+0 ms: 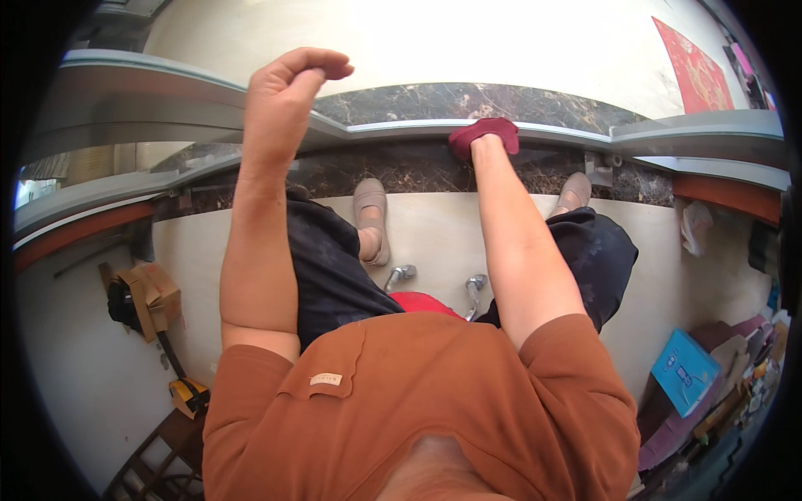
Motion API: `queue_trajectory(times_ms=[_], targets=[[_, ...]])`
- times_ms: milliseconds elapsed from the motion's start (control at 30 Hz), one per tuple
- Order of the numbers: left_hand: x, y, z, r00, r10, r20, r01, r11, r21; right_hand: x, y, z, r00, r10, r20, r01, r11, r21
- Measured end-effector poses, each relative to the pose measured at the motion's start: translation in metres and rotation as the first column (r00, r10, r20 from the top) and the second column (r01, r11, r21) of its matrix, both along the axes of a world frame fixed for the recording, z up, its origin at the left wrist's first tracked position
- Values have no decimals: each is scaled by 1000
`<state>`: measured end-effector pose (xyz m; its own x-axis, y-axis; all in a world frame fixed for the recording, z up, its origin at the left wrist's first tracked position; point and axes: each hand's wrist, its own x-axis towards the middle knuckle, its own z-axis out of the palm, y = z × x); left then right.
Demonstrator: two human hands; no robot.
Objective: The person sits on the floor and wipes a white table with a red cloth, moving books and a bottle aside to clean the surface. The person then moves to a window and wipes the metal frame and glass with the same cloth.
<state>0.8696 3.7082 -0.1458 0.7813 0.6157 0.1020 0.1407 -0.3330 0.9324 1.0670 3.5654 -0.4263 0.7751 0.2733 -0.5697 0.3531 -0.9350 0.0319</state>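
Note:
My left hand (297,78) is raised at the upper left beside a metal-edged door panel (156,69), fingers loosely bent and thumb close to them, with no object visible in it. At the end of my outstretched right arm is a dark red cloth (482,134). It covers my right hand (492,139), so the fingers are hidden. Hand and cloth are at the pale metal rail (407,126) along the dark marble threshold (388,168).
I sit on a red seat (426,302) with metal legs (474,291). Another door panel (702,134) angles off to the right. A cardboard box (156,294) lies at the left, a blue box (686,372) at the lower right, and a red printed sheet (695,72) beyond the threshold.

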Motion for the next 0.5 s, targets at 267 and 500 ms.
queue_trajectory(times_ms=[267, 500], targets=[[-11, -6, 28, 993, -12, 118, 10, 1000, 18, -90, 95, 25, 969, 199, -148, -174, 971, 165], [-43, 17, 21, 984, 127, 124, -126, 992, -16, -136, 127, 17, 901, 343, -267, -275, 925, 262]])
